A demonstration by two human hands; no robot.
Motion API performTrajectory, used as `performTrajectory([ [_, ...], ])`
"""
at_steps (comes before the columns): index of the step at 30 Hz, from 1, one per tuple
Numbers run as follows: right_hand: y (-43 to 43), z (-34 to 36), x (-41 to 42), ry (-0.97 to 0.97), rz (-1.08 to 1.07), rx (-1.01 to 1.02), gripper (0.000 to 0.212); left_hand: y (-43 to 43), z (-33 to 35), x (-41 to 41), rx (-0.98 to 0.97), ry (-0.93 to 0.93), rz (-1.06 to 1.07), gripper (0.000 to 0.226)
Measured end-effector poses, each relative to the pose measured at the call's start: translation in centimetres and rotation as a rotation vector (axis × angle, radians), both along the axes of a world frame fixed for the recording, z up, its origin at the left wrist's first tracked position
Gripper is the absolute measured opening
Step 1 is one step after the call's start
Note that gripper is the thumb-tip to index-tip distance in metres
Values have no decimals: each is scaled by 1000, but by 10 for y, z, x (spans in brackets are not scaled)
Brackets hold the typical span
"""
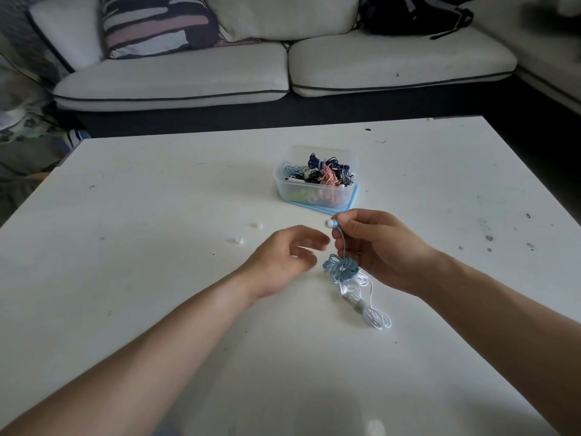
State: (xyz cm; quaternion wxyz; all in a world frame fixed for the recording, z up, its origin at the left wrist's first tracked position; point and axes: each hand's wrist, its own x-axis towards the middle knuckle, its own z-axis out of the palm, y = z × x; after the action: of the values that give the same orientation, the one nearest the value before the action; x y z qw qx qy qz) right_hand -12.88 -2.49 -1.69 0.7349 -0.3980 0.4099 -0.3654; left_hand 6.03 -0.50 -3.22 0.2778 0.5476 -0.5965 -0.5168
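My right hand pinches a blue earphone by its bud, which has a white tip pointing left. Its blue cable hangs down into a tangled bundle just above the white table. A white earphone cable lies coiled on the table below that bundle, partly under my right hand. My left hand hovers just left of the blue cable with fingers loosely spread, holding nothing.
A clear plastic box full of several tangled earphones stands on a blue lid behind my hands. Two small white ear tips lie left of my left hand. A pale sofa runs along the table's far side.
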Motion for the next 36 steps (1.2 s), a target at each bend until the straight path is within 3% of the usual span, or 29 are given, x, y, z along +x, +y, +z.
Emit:
performTrajectory([
  [3,-1,3,0,-73,-27,42,19,3,-3,-5,12,-33,-49,33],
  [8,-3,5,-1,-156,-98,84,16,2,-3,-5,30,8,19,13],
  [18,-7,3,-2,-7,-140,35,24,-1,10,-5,166,398,228,3],
  [27,-2,-14,1,269,-92,104,14,1,4,-4,266,508,324,15],
  [32,-3,-17,0,703,-93,-126,16,1,4,-4,276,483,340,19],
  [36,3,-10,6,604,-7,-330,12,0,4,-6,275,476,371,14],
])
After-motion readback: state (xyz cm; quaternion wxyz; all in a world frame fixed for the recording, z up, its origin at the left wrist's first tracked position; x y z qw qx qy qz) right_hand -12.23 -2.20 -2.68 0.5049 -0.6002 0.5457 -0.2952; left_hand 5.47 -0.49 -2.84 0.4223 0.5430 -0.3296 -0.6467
